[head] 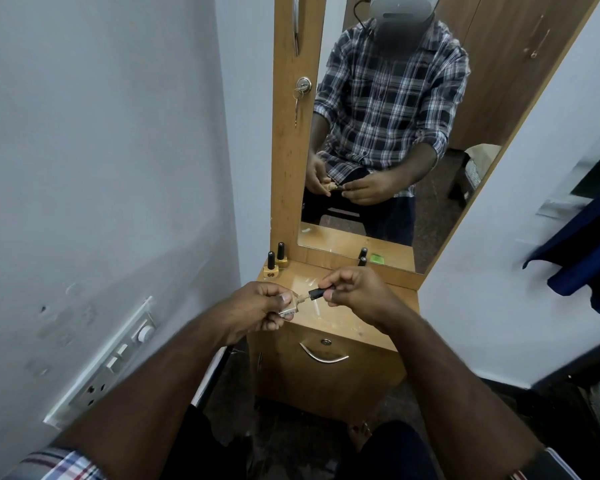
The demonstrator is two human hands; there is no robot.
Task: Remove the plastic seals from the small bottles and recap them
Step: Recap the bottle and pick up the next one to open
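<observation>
My left hand (257,308) grips a small pale square bottle (289,307), tipped on its side with its neck toward the right. My right hand (355,289) pinches the long black cap (318,292), which sits just off the bottle's neck, in line with it. Both hands hover above the wooden dressing-table top (329,318). Two more small yellow bottles with black caps (276,263) stand upright at the top's back left corner. I cannot make out a plastic seal.
A tall mirror (388,133) in a wooden frame rises behind the table top and reflects a person in a checked shirt. A black-capped bottle (362,260) stands against the mirror's lower edge. A drawer with a metal handle (323,355) faces me. A switchboard (111,362) is on the left wall.
</observation>
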